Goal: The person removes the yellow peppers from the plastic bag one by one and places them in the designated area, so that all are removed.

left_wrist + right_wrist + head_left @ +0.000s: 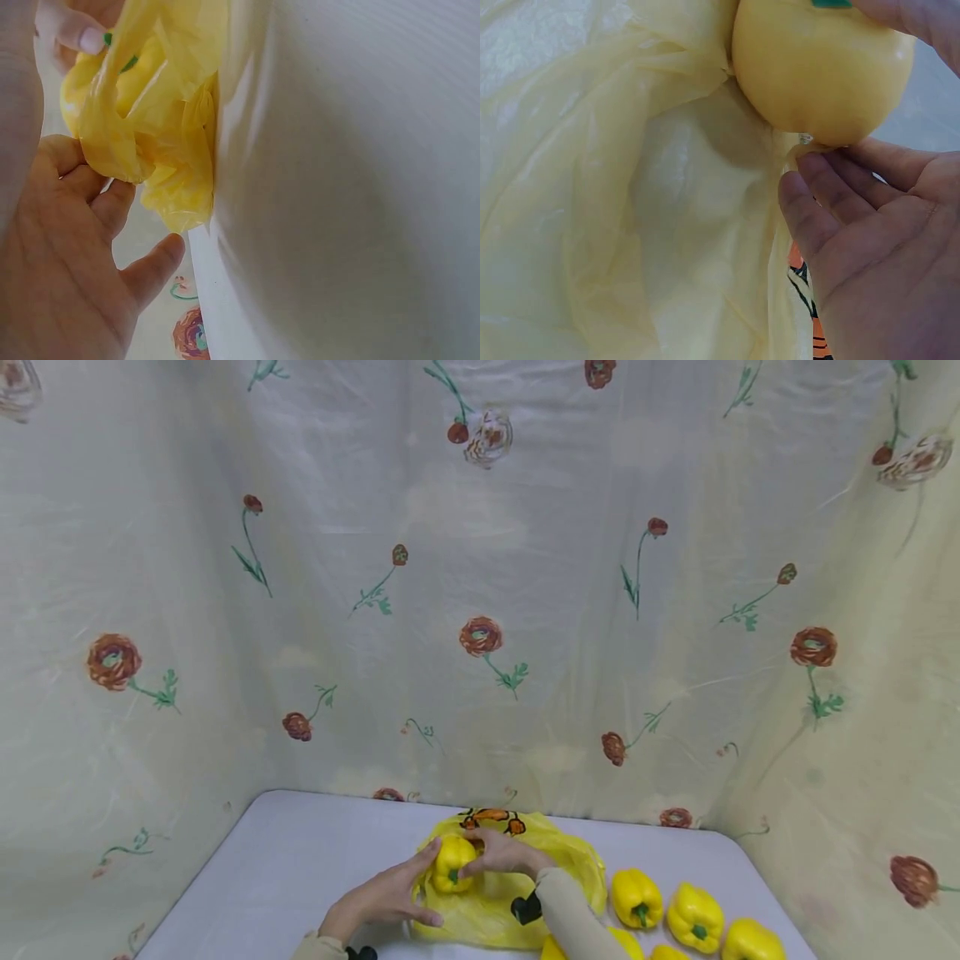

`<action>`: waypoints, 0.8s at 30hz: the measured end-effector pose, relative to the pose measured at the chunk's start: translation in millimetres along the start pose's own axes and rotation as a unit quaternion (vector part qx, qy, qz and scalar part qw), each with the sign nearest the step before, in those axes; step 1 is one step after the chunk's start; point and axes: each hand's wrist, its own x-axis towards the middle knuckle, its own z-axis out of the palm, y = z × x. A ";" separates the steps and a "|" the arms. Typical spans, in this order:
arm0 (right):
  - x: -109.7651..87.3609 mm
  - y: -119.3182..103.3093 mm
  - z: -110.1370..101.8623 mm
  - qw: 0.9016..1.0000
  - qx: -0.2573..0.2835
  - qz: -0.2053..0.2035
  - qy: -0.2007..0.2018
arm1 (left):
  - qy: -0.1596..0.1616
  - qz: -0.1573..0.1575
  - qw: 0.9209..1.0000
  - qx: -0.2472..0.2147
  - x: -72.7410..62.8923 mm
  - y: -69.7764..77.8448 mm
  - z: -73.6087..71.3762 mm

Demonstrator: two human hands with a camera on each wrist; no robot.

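Observation:
A yellow bell pepper with a green stem is at the left part of a thin yellow plastic bag on the table. My right hand grips it, thumb near the stem and fingers against the other side, as the right wrist view shows. Close by on the left, my left hand has its fingertips at the bag's edge beside the pepper. In the left wrist view the thumb of that hand stands apart from the fingers, whose tips are partly hidden behind the plastic.
Several more yellow bell peppers lie on the white table to the right, some partly behind the right forearm. An orange and black print marks the bag's far side. Flower-patterned curtains enclose the table at the back and sides.

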 end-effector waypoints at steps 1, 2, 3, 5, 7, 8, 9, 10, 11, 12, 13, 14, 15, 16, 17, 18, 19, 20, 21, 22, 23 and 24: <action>-0.3 -0.2 0.4 1.000 0.000 0.001 -0.002 | 0.001 0.000 1.000 0.001 -0.2 0.3 0.2; -0.2 0.0 0.8 1.000 -0.002 0.001 -0.002 | 0.002 -0.003 1.000 0.002 -0.3 1.0 0.6; -0.5 -0.2 1.2 1.000 0.000 0.000 -0.004 | 0.002 -0.005 1.000 0.002 -0.4 1.3 0.9; -0.2 -0.1 2.0 1.000 0.004 0.000 -0.007 | 0.003 -0.007 1.000 0.003 -0.2 1.4 1.2; 0.0 0.5 2.9 1.000 0.005 0.001 -0.009 | 0.003 -0.010 1.000 0.004 0.0 1.6 1.3; 0.4 1.0 3.4 1.000 0.002 0.001 -0.009 | 0.003 -0.011 1.000 0.005 0.1 1.8 1.2; 0.5 1.5 3.8 1.000 0.001 0.003 -0.011 | 0.003 -0.011 1.000 0.005 0.1 2.0 1.1; 0.7 1.6 4.0 1.000 -0.001 0.004 -0.012 | 0.004 -0.011 1.000 0.005 0.4 2.0 1.0; 0.8 1.8 4.2 1.000 -0.004 0.005 -0.013 | 0.004 -0.011 1.000 0.006 0.6 2.1 0.8; 1.1 2.2 4.4 1.000 -0.006 0.006 -0.014 | 0.004 -0.012 1.000 0.006 0.9 2.3 0.8; 1.2 2.5 4.5 1.000 -0.009 0.006 -0.015 | 0.005 -0.012 1.000 0.006 1.1 2.3 0.8; 1.2 2.7 4.6 1.000 -0.011 0.006 -0.016 | 0.006 -0.012 1.000 0.007 1.4 2.2 0.9; 1.3 2.9 4.6 1.000 -0.011 0.006 -0.017 | 0.006 -0.010 1.000 0.008 1.6 1.9 1.1; 1.1 3.0 4.6 1.000 -0.011 0.005 -0.017 | 0.006 -0.008 1.000 0.008 1.8 1.6 1.2; 0.9 3.2 4.6 1.000 -0.009 0.004 -0.018 | 0.007 -0.007 1.000 0.008 1.9 1.3 1.3; 0.6 3.4 4.4 1.000 -0.008 0.005 -0.018 | 0.008 -0.005 1.000 0.009 2.0 0.7 1.6; 0.0 3.4 4.0 1.000 -0.007 0.004 -0.018 | 0.008 -0.001 1.000 0.009 2.0 0.1 1.8; -0.6 3.3 3.7 1.000 -0.006 0.005 -0.017 | 0.008 0.001 1.000 0.008 1.9 -0.2 1.8; -1.2 3.4 3.4 1.000 -0.004 0.004 -0.016 | 0.009 0.004 1.000 0.008 1.7 -0.5 1.7; -2.0 3.2 3.0 1.000 -0.002 0.004 -0.016 | 0.009 0.005 1.000 0.008 1.6 -0.6 1.6; -2.5 3.0 2.5 1.000 -0.002 0.003 -0.014 | 0.009 0.006 1.000 0.007 1.4 -0.7 1.5; -3.0 3.0 1.9 1.000 -0.002 0.002 -0.012 | 0.009 0.006 1.000 0.006 1.2 -0.7 1.4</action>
